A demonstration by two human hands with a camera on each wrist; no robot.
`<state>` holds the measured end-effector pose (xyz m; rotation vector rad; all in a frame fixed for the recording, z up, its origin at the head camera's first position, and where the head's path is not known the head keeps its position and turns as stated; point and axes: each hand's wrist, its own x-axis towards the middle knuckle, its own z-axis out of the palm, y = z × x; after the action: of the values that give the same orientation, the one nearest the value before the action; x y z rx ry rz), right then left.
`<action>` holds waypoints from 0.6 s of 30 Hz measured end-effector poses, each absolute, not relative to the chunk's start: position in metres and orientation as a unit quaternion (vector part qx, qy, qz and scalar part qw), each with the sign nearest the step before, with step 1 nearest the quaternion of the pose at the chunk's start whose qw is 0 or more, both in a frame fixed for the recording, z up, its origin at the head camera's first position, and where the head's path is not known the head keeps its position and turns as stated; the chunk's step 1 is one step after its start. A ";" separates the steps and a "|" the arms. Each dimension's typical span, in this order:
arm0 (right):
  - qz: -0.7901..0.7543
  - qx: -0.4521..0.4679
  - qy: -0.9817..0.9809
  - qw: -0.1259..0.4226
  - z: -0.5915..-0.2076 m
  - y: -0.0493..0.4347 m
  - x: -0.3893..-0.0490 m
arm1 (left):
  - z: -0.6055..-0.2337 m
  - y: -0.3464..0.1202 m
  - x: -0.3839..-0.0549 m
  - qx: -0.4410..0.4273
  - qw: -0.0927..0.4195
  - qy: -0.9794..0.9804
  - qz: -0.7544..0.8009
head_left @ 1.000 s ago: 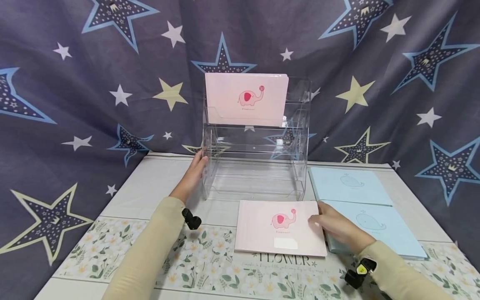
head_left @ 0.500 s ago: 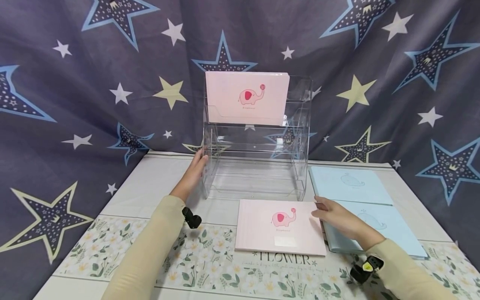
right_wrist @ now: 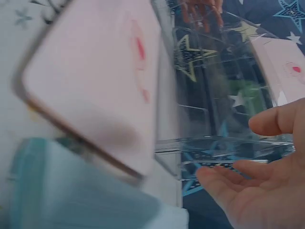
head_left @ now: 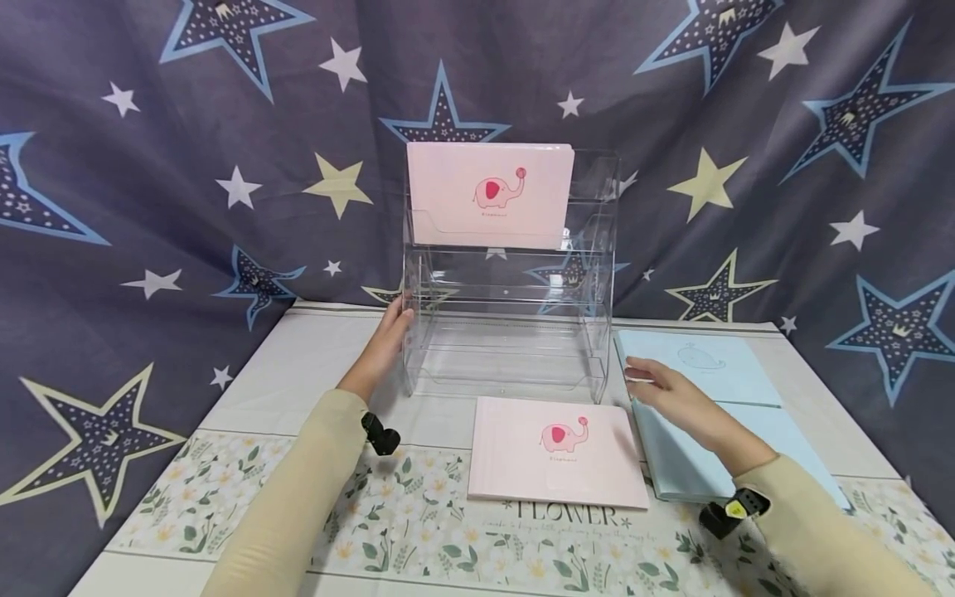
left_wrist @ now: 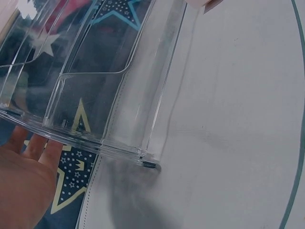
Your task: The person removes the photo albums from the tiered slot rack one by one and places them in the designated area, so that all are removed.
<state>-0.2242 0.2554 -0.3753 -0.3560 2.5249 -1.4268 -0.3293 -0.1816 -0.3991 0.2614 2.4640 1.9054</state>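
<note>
A clear acrylic display rack [head_left: 507, 340] with stepped tiers stands at the middle back. My left hand [head_left: 385, 340] rests against its left side; in the left wrist view the fingers [left_wrist: 34, 145] reach straight along the panel's outer face. My right hand [head_left: 682, 402] holds nothing, with thumb and fingers apart over the light blue whale booklets [head_left: 776, 452]. In front of the rack lies a stack of pink elephant booklets [head_left: 515, 456]. More pink booklets [head_left: 448, 186] stand upright in the top tier, toward its left. The lower tiers hold nothing.
A white cloth with a flower-printed band [head_left: 418, 531] covers the table. Behind the rack hangs a dark curtain [head_left: 283, 108] with stars. The blue booklets lie in two stacks on the right, one behind the other.
My right hand has let go of the pink stack's right edge and moved back and up over the blue booklets. The left hand and rack have stayed in place.
</note>
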 end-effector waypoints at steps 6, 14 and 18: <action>-0.490 -0.137 0.858 0.065 -0.355 0.253 -0.232 | -0.398 -0.182 -0.328 0.083 0.009 0.791 0.607; -0.496 -0.145 0.856 0.006 -0.327 0.240 -0.244 | -0.400 -0.184 -0.332 0.076 0.012 0.798 0.598; -0.511 -0.143 0.848 -0.020 -0.316 0.233 -0.253 | -0.401 -0.183 -0.334 0.081 0.007 0.800 0.595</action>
<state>-0.2532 0.2328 -0.3155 -0.4546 2.6962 -1.6251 -0.3337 -0.1832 -0.4015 0.2541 2.5012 1.8600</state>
